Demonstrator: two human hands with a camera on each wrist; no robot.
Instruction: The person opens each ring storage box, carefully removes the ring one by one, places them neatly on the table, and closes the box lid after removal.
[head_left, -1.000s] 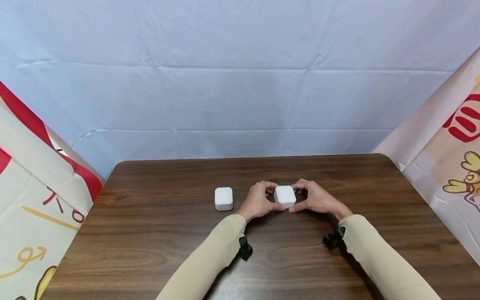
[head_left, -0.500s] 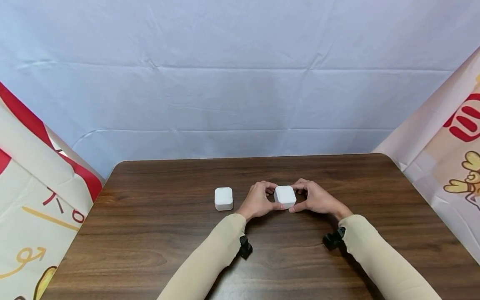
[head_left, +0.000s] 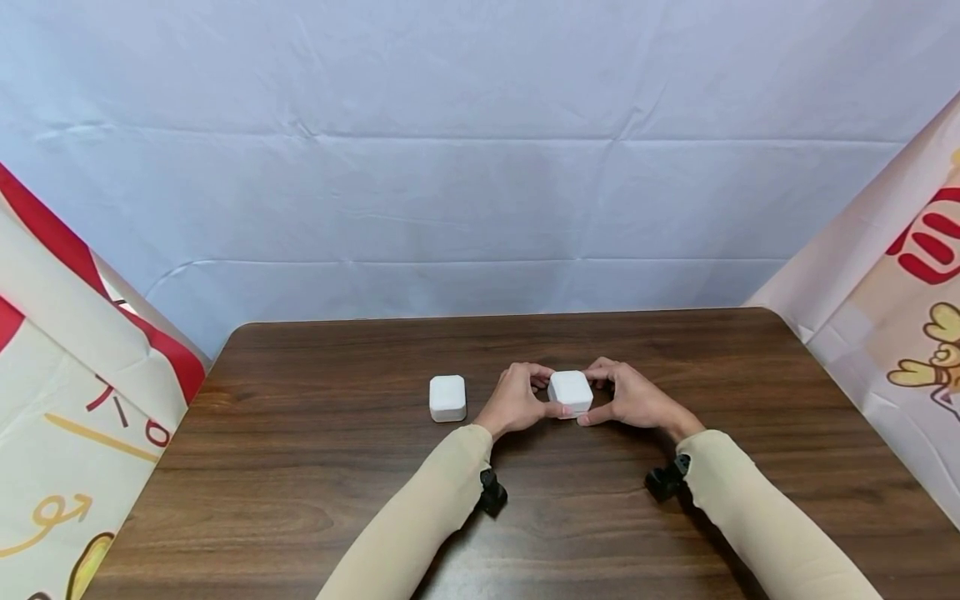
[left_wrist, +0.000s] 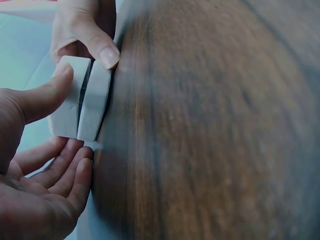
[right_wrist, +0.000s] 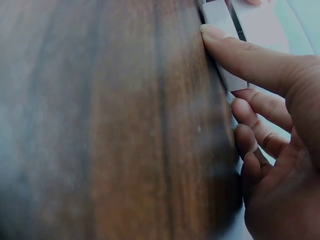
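Note:
In the head view a white square box [head_left: 570, 392] with rounded corners stands on the table between both hands. The left wrist view reveals a narrow, wedge-shaped dark gap between its lid [left_wrist: 67, 107] and its base [left_wrist: 96, 100]. My left hand [head_left: 517, 400] pinches the lid, thumb on the near face and fingers behind. On the other side my right hand [head_left: 633, 396] holds the base, its thumb [right_wrist: 225, 42] lying across the near face. A second white box [head_left: 447, 398], closed and similar in shape, sits to the left of my left hand.
The brown wood-grain table [head_left: 300, 467] has its far edge against a pale cloth backdrop [head_left: 480, 200]. Printed cloths hang at the left [head_left: 75, 417] and right [head_left: 900, 350]. A black wrist camera [head_left: 492, 493] is strapped to each sleeve.
The lid of the held box has risen very slightly, and a seam now shows near its front edge. Both hands have stayed almost in place; the second box has not moved.

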